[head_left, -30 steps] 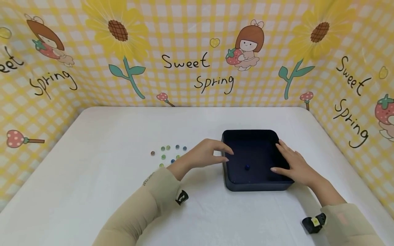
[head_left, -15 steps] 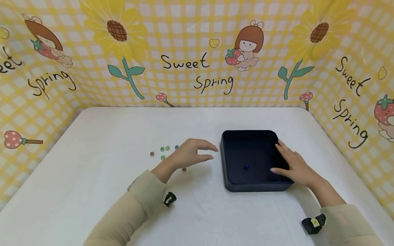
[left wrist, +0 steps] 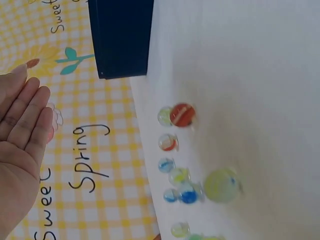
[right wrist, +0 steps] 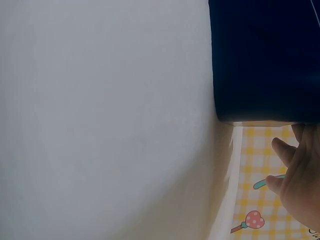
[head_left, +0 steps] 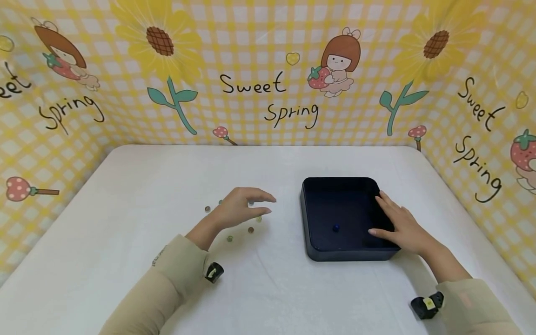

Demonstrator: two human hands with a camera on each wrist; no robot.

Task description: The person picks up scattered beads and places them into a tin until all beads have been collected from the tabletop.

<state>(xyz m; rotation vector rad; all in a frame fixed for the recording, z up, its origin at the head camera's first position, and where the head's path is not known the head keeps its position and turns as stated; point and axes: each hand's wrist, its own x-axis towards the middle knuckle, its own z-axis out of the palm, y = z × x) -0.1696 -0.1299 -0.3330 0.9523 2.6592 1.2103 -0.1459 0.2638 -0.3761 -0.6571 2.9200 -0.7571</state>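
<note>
My left hand (head_left: 234, 207) hovers over a loose group of glass marbles, its fingers and thumb extended and apart, with nothing in its grasp. In the left wrist view the palm (left wrist: 17, 165) is bare. Beneath it lie a red-orange striped marble (left wrist: 183, 115), a pale yellow-green marble (left wrist: 221, 185), a blue one (left wrist: 188, 194) and several more. At the right stands a dark blue square box (head_left: 351, 255) with a single blue marble (head_left: 336, 228) on its floor. My right hand (head_left: 402, 228) rests on the box's right rim, thumb reaching over the inside.
A white cloth (head_left: 268, 298) covers the table. Yellow checked fabric (head_left: 251, 42) with printed sunflowers walls the back and both sides. A small black wrist device (head_left: 427, 304) sits at my right cuff. A brown marble (head_left: 207, 209) lies at the group's left edge.
From over the box's left rim, my left hand has moved left to above the marbles, fingers still apart. My right hand and the box stay where they were.
</note>
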